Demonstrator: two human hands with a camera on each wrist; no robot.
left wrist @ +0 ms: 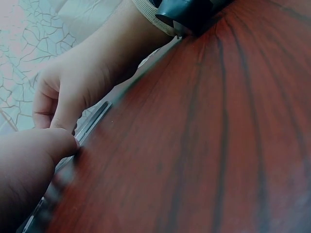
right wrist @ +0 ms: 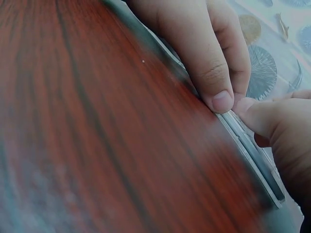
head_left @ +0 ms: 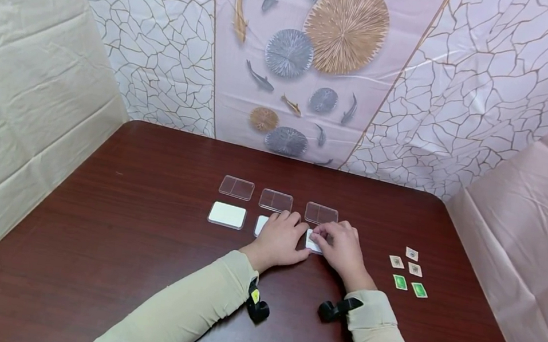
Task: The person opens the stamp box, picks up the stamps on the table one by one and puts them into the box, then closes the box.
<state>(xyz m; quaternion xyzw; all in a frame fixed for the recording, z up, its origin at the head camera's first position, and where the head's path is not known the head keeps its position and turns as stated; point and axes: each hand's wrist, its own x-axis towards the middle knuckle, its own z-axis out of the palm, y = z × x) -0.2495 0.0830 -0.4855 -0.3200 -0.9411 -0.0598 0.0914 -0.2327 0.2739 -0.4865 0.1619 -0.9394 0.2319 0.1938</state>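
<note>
My right hand (head_left: 343, 249) bends over the rightmost white-lined clear case (head_left: 312, 246), its thumb and fingertips pinching a small pale stamp-like card, mostly hidden. Beside it, the left hand (head_left: 279, 240) lies palm down with fingers relaxed, partly covering the middle white-lined case (head_left: 260, 224). The left thumb (right wrist: 214, 82) touches the near edge of the rightmost case, close to the right fingertips. That thin case lies flat on the table in the right wrist view.
Another white-lined case (head_left: 227, 215) lies at left. Behind the row are three clear lids (head_left: 237, 188) with a dividing line. Several small stamp-like cards, beige (head_left: 396, 262) and green (head_left: 419, 290), lie at right on the brown table (head_left: 85, 262). Patterned cloth hangs behind.
</note>
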